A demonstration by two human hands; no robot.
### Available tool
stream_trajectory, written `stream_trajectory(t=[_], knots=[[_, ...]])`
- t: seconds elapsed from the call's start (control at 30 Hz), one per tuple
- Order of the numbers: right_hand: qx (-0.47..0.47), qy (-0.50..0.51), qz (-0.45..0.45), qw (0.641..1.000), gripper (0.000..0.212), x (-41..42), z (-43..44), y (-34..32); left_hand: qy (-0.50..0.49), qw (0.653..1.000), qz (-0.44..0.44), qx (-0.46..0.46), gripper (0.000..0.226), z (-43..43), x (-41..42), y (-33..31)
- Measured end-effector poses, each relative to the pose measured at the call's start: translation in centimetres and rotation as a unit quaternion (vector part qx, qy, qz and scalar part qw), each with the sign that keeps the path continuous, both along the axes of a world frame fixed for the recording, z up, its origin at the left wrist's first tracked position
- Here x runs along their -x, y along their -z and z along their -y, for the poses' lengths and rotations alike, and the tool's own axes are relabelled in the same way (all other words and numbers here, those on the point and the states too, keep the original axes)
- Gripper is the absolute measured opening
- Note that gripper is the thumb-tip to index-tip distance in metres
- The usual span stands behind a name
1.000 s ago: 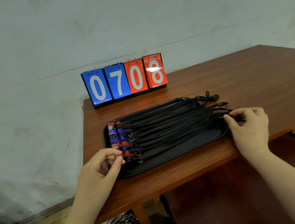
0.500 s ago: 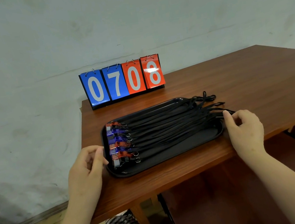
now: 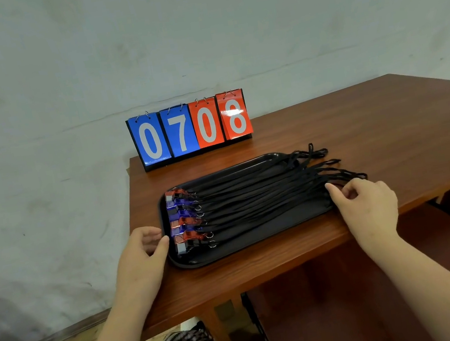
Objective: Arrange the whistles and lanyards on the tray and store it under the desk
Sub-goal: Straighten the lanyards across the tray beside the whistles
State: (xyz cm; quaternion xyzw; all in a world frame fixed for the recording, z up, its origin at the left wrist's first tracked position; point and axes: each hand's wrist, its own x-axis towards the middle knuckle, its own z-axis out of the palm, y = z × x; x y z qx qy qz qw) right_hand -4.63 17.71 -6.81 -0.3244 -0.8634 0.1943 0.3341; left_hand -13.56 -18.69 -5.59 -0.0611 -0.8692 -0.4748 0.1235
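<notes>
Both forearms reach forward — left hand and right hand loosely curled, thumbs out.

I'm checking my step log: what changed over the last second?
The left hand let go of the nearest whistle and drew back to the left rim of the tray. The right hand released the lanyard ends and now sits at the right rim. The tray, whistles and scoreboard stayed put.

Red-brown wooden counter carries a black tray near its front edge and a flip scoreboard upright at its rear left corner. Lanyard ends trail onto it.
</notes>
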Motion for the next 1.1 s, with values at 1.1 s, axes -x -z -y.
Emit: stream_trajectory(t=[1.1], knots=[[0.120,-0.008,-0.034,0.992,0.036,-5.4,2.5,0.6,0.048,0.997,0.064,-0.022,0.022,1.4,-4.9,-0.9]])
